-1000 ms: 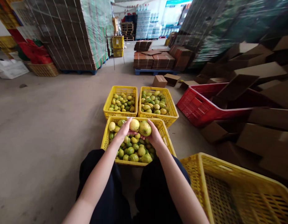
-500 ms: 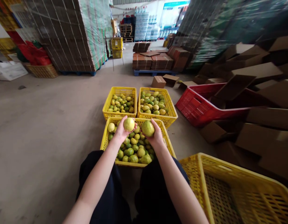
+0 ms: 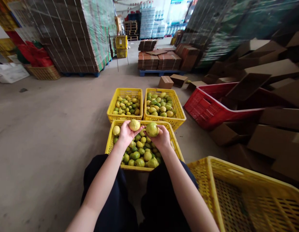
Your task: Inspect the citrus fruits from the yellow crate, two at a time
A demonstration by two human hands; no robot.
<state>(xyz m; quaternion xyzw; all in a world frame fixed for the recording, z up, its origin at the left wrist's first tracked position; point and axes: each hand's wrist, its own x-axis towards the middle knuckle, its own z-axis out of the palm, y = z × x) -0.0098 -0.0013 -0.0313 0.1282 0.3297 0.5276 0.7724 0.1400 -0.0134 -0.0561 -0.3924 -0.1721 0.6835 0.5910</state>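
And there they were, two fruits up in hand, both above the front yellow crate (image 3: 137, 168)! The left hand (image 3: 126, 133), palm turned up, cradled a pale yellow fruit (image 3: 134, 125) between thumb and fingers, with the fingertips reaching across toward the other side. The right hand (image 3: 163, 137) had its fingers curled around a larger, greener fruit (image 3: 152, 129), holding it from beneath and from the side. A narrow gap split the pair. Both looked so rounded that which way a long axis ran, or where a stem end pointed, could not be told.

Below them, loose fruit (image 3: 139, 162) lay heaped every which way, partly covered by hands and forearms, while dark-trousered knees (image 3: 101, 180) crowded the near corners of the crate. Just beyond stood two more loaded crates side by side: the rear left crate (image 3: 125, 118) and the rear right crate (image 3: 164, 119).

Out to the right, a big yellow crate (image 3: 204, 180) loomed close by the knee, and a red crate (image 3: 202, 108) sat jammed against a tumble of open cartons (image 3: 272, 138). Further off, strapped cardboard bundles (image 3: 159, 61) rode a blue pallet (image 3: 159, 72), between tall film-wrapped stacks (image 3: 64, 38). At the far end, a bright bluish panel (image 3: 179, 13) was too blurred to read.
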